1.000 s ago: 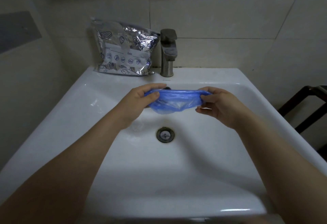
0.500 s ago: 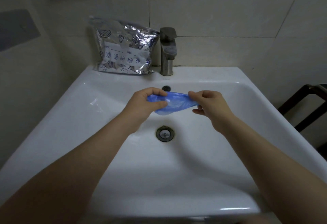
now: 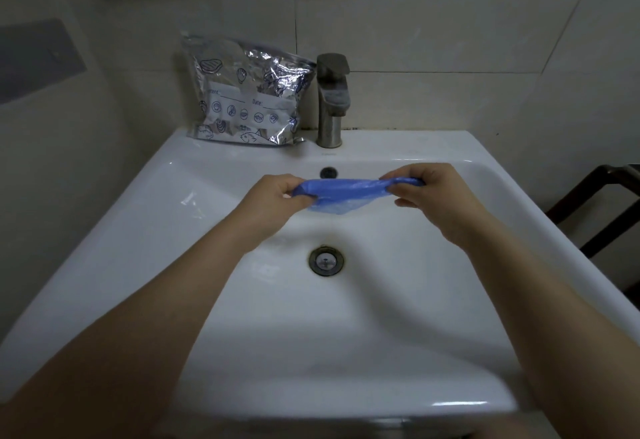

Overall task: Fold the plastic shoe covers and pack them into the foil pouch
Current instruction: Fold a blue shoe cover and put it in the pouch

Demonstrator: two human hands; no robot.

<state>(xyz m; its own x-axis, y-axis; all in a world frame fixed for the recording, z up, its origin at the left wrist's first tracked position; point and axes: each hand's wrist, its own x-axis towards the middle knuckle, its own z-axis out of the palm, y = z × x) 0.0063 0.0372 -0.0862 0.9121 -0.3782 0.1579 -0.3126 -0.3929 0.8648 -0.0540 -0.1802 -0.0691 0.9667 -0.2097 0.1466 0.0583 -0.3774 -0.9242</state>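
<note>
A blue plastic shoe cover (image 3: pixel 341 192) is stretched sideways in the air above the sink basin. My left hand (image 3: pixel 277 201) pinches its left end and my right hand (image 3: pixel 434 196) pinches its right end. The cover's loose middle sags a little below the taut upper edge. A crinkled silver foil pouch (image 3: pixel 246 92) with printed icons leans against the wall on the sink's back ledge, left of the faucet, well beyond both hands.
The white sink (image 3: pixel 207 300) fills the view, its drain (image 3: pixel 325 260) below the hands and an overflow hole (image 3: pixel 328 172) behind them. A metal faucet (image 3: pixel 332 99) stands at the back centre. A dark wooden frame (image 3: pixel 595 203) is at the right.
Half a second ago my hands were close together with the cover bunched; they have since drawn apart, pulling it out long again.
</note>
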